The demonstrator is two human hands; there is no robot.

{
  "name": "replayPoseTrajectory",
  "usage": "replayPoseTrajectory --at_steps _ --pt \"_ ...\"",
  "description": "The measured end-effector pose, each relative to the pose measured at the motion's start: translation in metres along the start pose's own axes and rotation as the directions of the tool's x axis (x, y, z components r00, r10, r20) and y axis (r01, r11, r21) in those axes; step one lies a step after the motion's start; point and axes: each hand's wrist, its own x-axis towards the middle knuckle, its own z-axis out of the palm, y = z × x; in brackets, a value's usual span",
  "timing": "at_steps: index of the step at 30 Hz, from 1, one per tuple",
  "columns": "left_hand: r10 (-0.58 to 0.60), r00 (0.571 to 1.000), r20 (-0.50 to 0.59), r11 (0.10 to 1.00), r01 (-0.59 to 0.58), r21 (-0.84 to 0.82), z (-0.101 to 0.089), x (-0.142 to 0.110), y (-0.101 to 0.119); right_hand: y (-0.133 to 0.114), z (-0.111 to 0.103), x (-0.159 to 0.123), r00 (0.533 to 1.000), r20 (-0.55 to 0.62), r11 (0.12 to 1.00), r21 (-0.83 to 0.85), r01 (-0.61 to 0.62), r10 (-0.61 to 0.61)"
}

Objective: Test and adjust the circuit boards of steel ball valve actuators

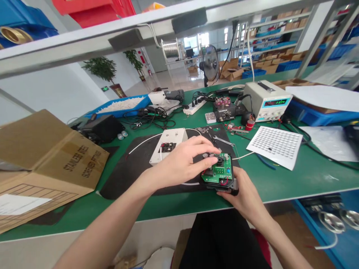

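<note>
Board [215, 178] seated in housing [233, 189], uncovered; left hand [185, 158] over board, pinch unclear; right hand [246, 190] clasping housing right of board

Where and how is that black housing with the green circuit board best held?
Probably by the outer edge of the black housing, coming from the right and below, as the right hand does. The green circuit board faces up with its components exposed, and the left hand reaches over it, so the top seems a poorer grip.

Green workbench [283, 183] bearing 1 black mat [131, 164], cardboard box [61, 160], power supply [265, 100], white dotted sheet [276, 145]
</note>
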Motion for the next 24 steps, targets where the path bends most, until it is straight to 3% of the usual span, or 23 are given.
replayPoseTrajectory --at_steps 3,9,17,24 --pt "0.06 0.991 0.12 0.996 -0.068 0.063 -0.007 0.01 0.007 -0.002 -0.001 0.0 1.0 -0.002 1.0 -0.007 0.001 -0.001" --pt "0.122 0.965 0.233 0.974 -0.162 0.16 -0.012 0.024 0.006 -0.004 -0.003 0.001 1.0 0.004 1.0 -0.007 -0.006 0.006" --pt "0.269 0.902 0.339 0.862 -0.382 0.333 -0.01 0.028 0.011 -0.004 -0.003 0.001 1.0 0.008 1.0 0.014 0.003 -0.003" --pt "0.295 0.876 0.382 0.802 -0.444 0.399 -0.01 0.026 0.011 -0.005 -0.003 0.001 0.999 0.027 0.999 0.039 -0.025 0.024"
